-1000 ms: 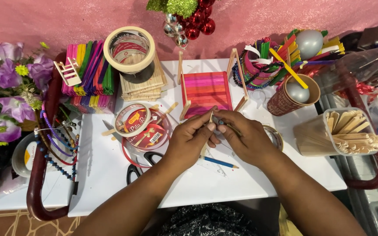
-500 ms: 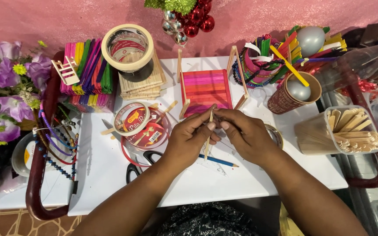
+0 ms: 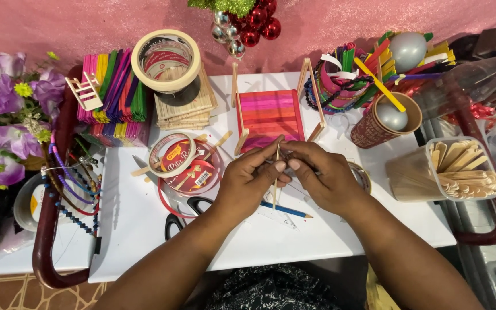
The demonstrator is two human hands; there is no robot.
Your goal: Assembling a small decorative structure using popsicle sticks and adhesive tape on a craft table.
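At the near edge, two forearms are seen rising from six o'clock onto the white worktop [image 3: 144, 229]. At the centre, the left hand [image 3: 247, 186] and the right hand [image 3: 324, 179] are brought together, both closed narrowly on a thin wooden stick [image 3: 276, 172], which is held almost upright between the fingertips [image 3: 281, 166]. Whether a second small piece is pinched there as well cannot be told.

Under the hands, toward five o'clock, a blue pencil [image 3: 287, 210] is laid flat on the worktop. At eight o'clock of the hands, black-handled scissors [image 3: 182, 215] are partly tucked under a red ring with tape rolls [image 3: 182, 163] and loose sticks. At three o'clock, a clear tub of plain sticks [image 3: 460, 169] is set near the worktop's edge.

Just beyond the hands, at twelve o'clock, a small pink and orange stick frame [image 3: 268, 115] is stood. Farther back, a wide tape roll [image 3: 166, 60] is rested on a stack of plain sticks, with coloured sticks [image 3: 113, 86] at ten o'clock and a brown cup [image 3: 387, 120] at two o'clock.

The stick looks thin enough to be snapped or bent if it is squeezed too hard, and it could be let slip onto the crowded worktop; the frame could be knocked over by a knuckle, being so close.
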